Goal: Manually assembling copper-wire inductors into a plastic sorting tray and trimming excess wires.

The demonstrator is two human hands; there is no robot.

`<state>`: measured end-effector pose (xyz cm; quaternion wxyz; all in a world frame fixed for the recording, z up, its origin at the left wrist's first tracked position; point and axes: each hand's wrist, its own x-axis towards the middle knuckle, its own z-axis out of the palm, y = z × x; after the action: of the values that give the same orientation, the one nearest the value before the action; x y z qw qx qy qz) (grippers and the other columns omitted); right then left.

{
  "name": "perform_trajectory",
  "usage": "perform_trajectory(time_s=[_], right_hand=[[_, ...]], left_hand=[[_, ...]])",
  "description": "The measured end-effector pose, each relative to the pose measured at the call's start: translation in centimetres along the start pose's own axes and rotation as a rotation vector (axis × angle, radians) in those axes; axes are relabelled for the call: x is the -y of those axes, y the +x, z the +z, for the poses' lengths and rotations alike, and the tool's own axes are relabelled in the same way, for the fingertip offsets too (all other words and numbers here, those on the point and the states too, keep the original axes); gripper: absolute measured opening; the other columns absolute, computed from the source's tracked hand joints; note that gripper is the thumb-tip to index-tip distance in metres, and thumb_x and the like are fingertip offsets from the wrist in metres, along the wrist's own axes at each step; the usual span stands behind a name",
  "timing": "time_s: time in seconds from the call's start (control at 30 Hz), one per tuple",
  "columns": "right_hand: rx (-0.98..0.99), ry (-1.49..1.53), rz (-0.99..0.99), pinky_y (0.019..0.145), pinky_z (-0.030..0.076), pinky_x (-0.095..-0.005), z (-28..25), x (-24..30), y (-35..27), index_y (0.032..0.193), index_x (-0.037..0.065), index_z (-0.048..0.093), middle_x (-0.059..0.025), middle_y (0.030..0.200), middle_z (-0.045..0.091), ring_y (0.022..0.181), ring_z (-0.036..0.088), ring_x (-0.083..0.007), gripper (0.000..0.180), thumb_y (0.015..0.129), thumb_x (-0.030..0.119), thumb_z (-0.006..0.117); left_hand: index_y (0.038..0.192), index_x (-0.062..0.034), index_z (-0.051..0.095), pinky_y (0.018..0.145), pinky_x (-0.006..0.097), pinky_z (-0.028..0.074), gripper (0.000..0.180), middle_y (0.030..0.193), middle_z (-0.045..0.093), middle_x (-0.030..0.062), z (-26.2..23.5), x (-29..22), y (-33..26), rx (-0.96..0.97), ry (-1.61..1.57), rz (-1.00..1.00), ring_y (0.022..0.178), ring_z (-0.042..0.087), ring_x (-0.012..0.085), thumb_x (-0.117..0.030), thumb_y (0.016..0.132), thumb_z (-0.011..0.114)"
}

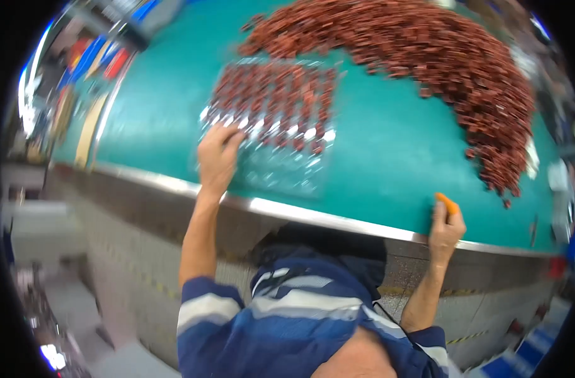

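Clear tray (281, 175) holds reddish-brown pieces (308, 96) across its far part.

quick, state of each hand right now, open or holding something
Left hand: fingers bent at the left side of the clear plastic tray; grip unclear.
Right hand: curled, orange piece at fingertips; held or worn, cannot tell.

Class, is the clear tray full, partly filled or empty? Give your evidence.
Partly filled: red pieces sit in the far part of the tray, while its near part shows bare clear plastic.
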<state>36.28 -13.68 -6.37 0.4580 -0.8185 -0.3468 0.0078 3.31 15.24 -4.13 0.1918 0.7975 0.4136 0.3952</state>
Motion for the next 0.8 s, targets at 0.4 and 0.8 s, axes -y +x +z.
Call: perform_trajectory(time_s=[0.4,0.8], right_hand=[[-0.352,-0.693,-0.5,0.1,0.038,-0.0479,-5.7,-5.2,16.1,0.113,-0.005,0.057,-0.0234,0.131,0.043,0.122,0.043,-0.0386,0.045,0.08,0.023,0.071],[-0.106,-0.709,-0.614,0.09,0.04,-0.0414,-2.0,-7.8,16.1,0.098,0.002,0.062,-0.0106,0.102,0.054,0.104,0.051,-0.0264,0.038,0.078,0.032,0.07]], left_hand=[[0.09,0.0056,0.057,0.073,0.032,0.044,0.01,0.081,0.057,0.0104,0.9,1.5,-2.3,0.083,0.015,-0.053,0.075,0.052,0.0215,-0.004,0.087,0.057],[0.097,0.005,0.06,0.081,0.031,0.043,0.016,0.089,0.061,0.0094,0.4,4.0,-1.5,0.099,0.088,-0.095,0.085,0.055,0.0197,-0.009,0.09,0.057]])
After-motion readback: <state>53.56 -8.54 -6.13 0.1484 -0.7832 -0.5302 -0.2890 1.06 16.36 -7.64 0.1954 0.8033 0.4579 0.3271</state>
